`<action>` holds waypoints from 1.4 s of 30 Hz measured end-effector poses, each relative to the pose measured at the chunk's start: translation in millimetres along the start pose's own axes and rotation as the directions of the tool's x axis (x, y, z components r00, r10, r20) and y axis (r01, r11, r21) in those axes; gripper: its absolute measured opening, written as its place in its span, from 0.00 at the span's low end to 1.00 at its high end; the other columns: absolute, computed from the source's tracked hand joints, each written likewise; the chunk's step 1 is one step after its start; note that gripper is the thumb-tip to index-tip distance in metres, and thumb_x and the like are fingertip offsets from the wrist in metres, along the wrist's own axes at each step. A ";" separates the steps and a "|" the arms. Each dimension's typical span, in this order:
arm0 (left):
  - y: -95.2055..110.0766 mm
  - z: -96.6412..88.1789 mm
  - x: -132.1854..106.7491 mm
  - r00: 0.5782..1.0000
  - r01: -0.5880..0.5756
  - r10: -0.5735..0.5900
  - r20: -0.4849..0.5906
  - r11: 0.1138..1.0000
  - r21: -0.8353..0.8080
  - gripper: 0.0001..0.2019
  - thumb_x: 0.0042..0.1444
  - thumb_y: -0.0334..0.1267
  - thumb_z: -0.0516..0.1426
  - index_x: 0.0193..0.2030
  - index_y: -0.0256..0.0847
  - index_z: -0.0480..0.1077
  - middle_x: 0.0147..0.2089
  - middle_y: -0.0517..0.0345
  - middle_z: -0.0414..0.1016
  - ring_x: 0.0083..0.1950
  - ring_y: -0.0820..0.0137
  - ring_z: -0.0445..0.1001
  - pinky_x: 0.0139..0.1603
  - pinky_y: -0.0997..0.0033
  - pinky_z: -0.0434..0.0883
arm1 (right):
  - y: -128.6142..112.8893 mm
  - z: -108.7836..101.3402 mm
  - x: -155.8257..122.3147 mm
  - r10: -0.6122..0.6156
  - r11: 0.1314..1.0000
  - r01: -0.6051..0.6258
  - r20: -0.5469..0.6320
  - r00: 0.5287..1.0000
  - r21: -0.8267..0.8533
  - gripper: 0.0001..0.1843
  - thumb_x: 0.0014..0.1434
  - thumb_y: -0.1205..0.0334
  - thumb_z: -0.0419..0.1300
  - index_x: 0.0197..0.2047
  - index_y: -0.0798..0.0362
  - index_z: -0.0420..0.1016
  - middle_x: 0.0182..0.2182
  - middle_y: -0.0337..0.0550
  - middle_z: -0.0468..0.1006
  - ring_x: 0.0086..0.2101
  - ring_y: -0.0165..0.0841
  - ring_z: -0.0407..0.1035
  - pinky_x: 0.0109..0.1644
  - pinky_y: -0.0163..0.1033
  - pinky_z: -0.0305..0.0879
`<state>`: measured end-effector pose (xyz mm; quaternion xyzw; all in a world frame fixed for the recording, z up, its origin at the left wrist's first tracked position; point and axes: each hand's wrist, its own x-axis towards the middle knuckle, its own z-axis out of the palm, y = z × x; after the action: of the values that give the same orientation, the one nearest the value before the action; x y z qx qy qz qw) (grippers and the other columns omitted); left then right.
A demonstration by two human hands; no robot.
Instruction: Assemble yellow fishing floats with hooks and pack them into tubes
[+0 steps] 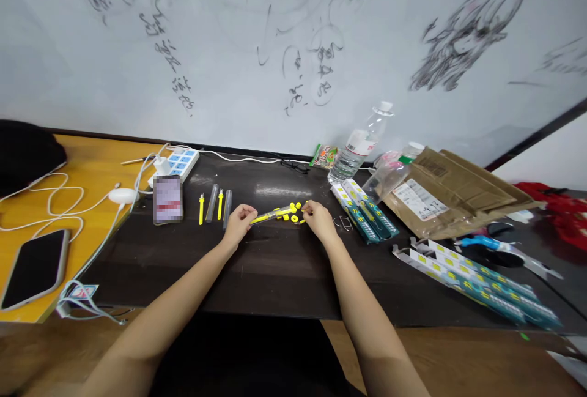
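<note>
Dark, smooth tabletop (275, 281) spans the middle of the frame, and rolling or sliding on it looks like the main hazard. At centre, the left hand (241, 224) is pinched on the left end of a clear tube (274, 215) with yellow inside; a weak grip at that one end could let it swing or slip. The right hand (320, 219), just right of centre, has its fingertips drawn close together by yellow bits; I cannot tell whether it holds one. Small yellow pieces (294, 218) lie loose between the hands, where a brushing finger could scatter them.

Behind, a whiteboard (229, 48) fills the upper frame. At right, a cardboard parcel (452, 192), then a water bottle (360, 146) and printed cartons (364, 213) crowd the right hand's outer side. Left of centre stand out a power strip (181, 164) and two yellow sticks (201, 209). Nearest the right hand, a thin wire loop (342, 223) could snag a finger.
</note>
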<state>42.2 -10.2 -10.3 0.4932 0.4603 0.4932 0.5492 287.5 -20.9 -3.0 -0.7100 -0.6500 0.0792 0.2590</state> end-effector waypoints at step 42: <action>8.1 -3.2 -1.2 0.987 0.096 -0.132 -0.092 0.941 -0.325 0.10 0.33 0.28 0.48 0.27 0.39 0.61 0.26 0.63 0.60 0.29 0.73 0.73 0.12 0.87 0.43 | -17.7 -6.6 -2.8 -0.147 0.469 -0.027 0.108 0.983 0.883 0.11 0.47 0.57 0.63 0.30 0.53 0.68 0.24 0.33 0.71 0.20 0.27 0.70 0.27 0.34 0.65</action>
<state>38.2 -10.9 -2.5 0.3418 0.4324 0.5555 0.6226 274.5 -25.0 10.3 -0.4428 -0.5603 0.4527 0.5339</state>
